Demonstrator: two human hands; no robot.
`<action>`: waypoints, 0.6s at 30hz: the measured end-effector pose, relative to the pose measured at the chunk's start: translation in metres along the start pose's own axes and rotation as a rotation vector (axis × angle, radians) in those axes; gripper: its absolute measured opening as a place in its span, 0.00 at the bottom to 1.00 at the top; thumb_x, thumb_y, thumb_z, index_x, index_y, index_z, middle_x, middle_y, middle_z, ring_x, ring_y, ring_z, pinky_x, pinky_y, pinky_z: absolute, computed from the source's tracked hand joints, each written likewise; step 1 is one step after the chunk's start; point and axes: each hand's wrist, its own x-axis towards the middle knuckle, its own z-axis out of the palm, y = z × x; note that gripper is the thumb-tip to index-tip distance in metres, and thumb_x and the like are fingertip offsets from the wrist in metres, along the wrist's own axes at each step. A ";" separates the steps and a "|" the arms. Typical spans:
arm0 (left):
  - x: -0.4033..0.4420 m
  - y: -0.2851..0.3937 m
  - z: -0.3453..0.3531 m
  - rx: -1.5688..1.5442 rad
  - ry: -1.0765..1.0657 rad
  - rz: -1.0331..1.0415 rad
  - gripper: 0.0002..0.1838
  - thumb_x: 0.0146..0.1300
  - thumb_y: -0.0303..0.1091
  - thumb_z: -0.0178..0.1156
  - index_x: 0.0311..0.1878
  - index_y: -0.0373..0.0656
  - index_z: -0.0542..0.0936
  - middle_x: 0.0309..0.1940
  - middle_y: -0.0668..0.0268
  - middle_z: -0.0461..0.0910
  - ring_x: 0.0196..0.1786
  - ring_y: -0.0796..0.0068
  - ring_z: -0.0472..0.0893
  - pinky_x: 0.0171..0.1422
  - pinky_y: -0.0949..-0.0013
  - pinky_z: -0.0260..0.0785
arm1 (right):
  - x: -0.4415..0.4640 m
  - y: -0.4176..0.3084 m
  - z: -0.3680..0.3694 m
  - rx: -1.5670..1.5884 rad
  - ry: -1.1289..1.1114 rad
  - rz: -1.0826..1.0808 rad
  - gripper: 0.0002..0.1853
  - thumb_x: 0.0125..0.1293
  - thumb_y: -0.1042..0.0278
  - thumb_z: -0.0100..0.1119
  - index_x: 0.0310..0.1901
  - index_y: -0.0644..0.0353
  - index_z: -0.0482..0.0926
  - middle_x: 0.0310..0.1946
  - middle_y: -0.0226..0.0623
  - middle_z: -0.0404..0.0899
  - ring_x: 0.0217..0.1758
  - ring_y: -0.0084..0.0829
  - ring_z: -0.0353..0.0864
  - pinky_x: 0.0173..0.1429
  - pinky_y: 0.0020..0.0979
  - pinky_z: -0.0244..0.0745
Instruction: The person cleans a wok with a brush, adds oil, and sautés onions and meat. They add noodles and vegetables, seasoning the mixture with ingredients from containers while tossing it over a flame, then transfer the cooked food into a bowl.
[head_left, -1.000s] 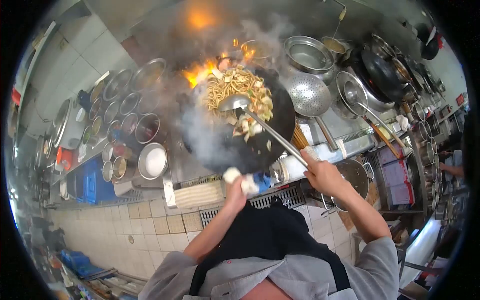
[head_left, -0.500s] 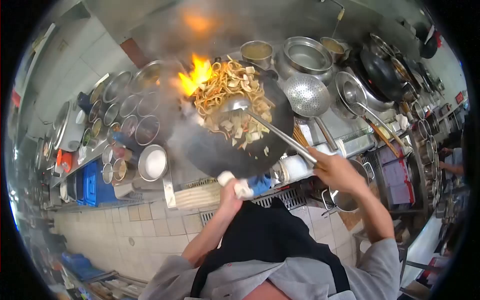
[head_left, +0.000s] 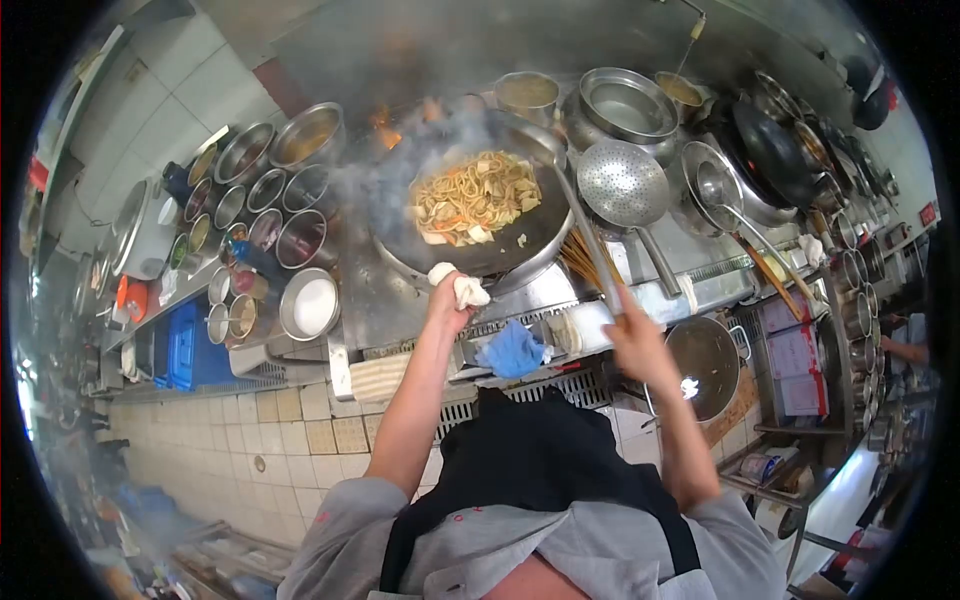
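Note:
My left hand (head_left: 447, 305) is closed around a folded white cloth (head_left: 464, 288) at the near edge of the wok (head_left: 552, 222); the cloth hides the part of the wok beneath it. The dark wok rests over the burner with stir-fried noodles (head_left: 478, 192) heaped in its middle, mixed with pale pieces and orange shreds. My right hand (head_left: 640, 347), slightly blurred, grips the end of a long metal ladle (head_left: 588, 222). The ladle's bowl lies at the far right of the wok, apart from the noodles. Smoke veils the wok's left side.
Small flames (head_left: 385, 128) show behind the wok. Metal containers of ingredients crowd the left, including a bowl of white granules (head_left: 315, 307). A perforated strainer (head_left: 622, 185) lies to the right, near a large pot (head_left: 703, 370). A blue cloth (head_left: 513, 350) sits on the front edge.
The wok has come down onto the burner and the noodles have settled into its middle. The large flame has shrunk. The ladle has swung from the noodles to the wok's far right.

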 end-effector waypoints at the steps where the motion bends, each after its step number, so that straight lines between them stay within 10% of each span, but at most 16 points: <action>1: 0.002 0.000 -0.001 0.029 -0.005 -0.015 0.04 0.59 0.34 0.57 0.36 0.48 0.74 0.27 0.66 0.79 0.27 0.70 0.80 0.23 0.67 0.67 | 0.011 0.012 0.033 -0.037 0.042 -0.106 0.36 0.63 0.74 0.55 0.72 0.64 0.54 0.31 0.42 0.76 0.33 0.39 0.77 0.39 0.38 0.74; 6: 0.000 0.007 -0.021 0.137 -0.081 -0.084 0.09 0.60 0.43 0.61 0.37 0.51 0.75 0.26 0.70 0.80 0.29 0.70 0.81 0.26 0.66 0.70 | 0.027 -0.031 0.063 0.507 -0.233 0.026 0.40 0.62 0.74 0.56 0.74 0.59 0.51 0.18 0.28 0.68 0.12 0.20 0.64 0.14 0.25 0.58; 15: -0.100 -0.031 -0.116 0.475 0.317 0.464 0.25 0.58 0.39 0.63 0.54 0.38 0.68 0.37 0.57 0.79 0.39 0.60 0.82 0.47 0.58 0.75 | 0.072 -0.006 0.038 0.386 -0.050 -0.063 0.36 0.62 0.76 0.56 0.72 0.57 0.59 0.18 0.27 0.68 0.14 0.19 0.66 0.16 0.25 0.60; 18: -0.115 -0.025 -0.119 1.100 0.584 0.478 0.28 0.55 0.40 0.63 0.55 0.36 0.66 0.41 0.49 0.78 0.44 0.51 0.81 0.51 0.54 0.72 | 0.115 -0.010 0.066 0.575 -0.237 0.039 0.38 0.61 0.74 0.57 0.73 0.55 0.57 0.19 0.30 0.69 0.14 0.21 0.67 0.17 0.27 0.62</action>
